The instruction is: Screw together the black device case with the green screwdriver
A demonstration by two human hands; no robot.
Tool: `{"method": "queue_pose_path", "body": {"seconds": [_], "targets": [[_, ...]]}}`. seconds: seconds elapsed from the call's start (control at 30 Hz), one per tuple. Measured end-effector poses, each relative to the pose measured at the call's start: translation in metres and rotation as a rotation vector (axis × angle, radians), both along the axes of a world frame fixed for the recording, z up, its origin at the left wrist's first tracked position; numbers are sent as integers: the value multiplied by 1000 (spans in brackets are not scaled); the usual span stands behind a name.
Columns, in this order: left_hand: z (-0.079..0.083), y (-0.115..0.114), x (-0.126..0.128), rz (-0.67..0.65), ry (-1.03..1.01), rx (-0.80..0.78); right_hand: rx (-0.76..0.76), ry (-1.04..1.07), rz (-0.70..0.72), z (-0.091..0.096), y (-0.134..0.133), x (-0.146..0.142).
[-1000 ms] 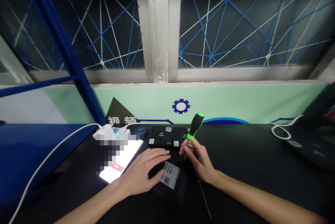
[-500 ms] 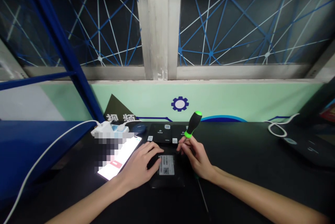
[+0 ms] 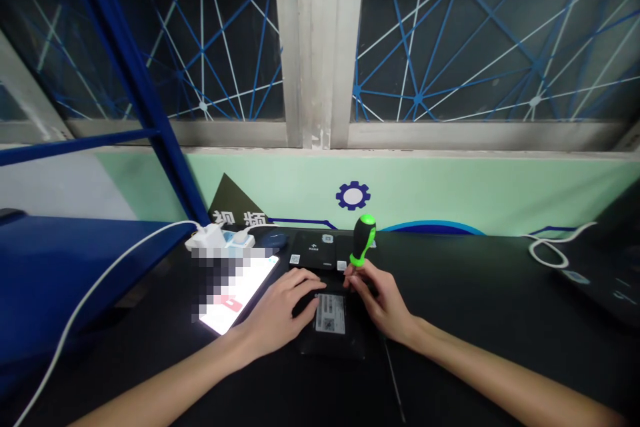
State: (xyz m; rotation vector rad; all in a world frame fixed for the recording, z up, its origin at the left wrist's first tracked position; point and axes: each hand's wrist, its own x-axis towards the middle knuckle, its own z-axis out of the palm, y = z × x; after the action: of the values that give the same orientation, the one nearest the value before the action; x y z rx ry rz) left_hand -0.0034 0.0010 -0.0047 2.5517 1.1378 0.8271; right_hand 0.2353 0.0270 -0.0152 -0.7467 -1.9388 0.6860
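Head view: a person works at a black table [image 3: 475, 294] beneath a window with blue and white web-patterned glass. The left hand [image 3: 280, 317] lies flat, fingers loose and slightly spread, pressing on the left edge of a flat black box [image 3: 333, 340] that carries a white label on top. The box sits on the table directly in front of the person, between both hands. The right hand [image 3: 383, 300] pinches a screwdriver [image 3: 363, 240] just below its black-and-green handle, fingers closed round it. The tool stands almost upright over the box's far right corner, and its tip is hidden by the fingers. A lit phone [image 3: 235, 290] lies just left of the left hand, with a white charger [image 3: 220, 240] and cable [image 3: 100, 280] behind it. More black boxes [image 3: 313, 250] sit behind the screwdriver. A thin rod [image 3: 395, 380] lies beside the right forearm.
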Motion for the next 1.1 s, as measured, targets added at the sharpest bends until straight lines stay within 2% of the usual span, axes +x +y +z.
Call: {"method": "queue_pose_path", "body": {"seconds": [0.3, 0.63, 0.87, 1.1], "targets": [[1, 0, 0, 23, 14, -17, 5, 10, -57, -4, 2, 0], [0, -2, 1, 99, 66, -2, -3, 19, 23, -4, 0, 3], [-2, -1, 0, 120, 81, -3, 7, 11, -14, -5, 3, 0], [-3, 0, 0, 136, 71, -10, -4, -19, 10, -4, 0, 3]]}}
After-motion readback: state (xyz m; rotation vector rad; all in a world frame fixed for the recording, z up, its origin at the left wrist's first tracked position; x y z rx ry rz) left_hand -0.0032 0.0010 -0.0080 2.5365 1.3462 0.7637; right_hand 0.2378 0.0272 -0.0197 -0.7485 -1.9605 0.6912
